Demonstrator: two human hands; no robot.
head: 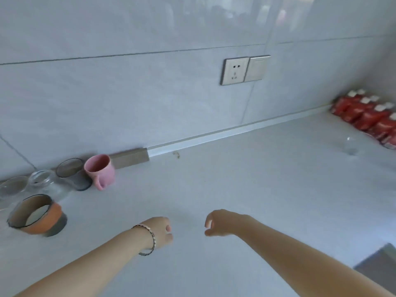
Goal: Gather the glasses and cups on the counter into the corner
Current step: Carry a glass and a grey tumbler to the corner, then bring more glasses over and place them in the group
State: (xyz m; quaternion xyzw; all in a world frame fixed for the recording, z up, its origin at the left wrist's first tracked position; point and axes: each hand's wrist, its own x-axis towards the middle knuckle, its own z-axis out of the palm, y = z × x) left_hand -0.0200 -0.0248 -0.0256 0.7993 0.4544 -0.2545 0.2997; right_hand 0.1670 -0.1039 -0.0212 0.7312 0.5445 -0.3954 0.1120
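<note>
A pink mug (100, 171) stands by the wall at the left. Beside it are a smoky grey glass (74, 173), a clear glass jar (44, 182) and another clear glass (11, 187) at the frame's left edge. In front of them stands a wide orange and grey cup (37, 215). A clear glass (351, 144), faint and blurred, stands alone at the far right of the white counter (246, 179). My left hand (160, 231), with a bracelet on its wrist, hovers over the counter with fingers curled and nothing in it. My right hand (222, 222) is close beside it, fingers loosely curled, also holding nothing.
Several red packets (370, 116) lie in a row along the right wall. A socket and switch plate (244, 69) sits on the tiled wall. A grey block (130, 157) rests at the wall's base. A metal edge (379, 260) shows at the lower right.
</note>
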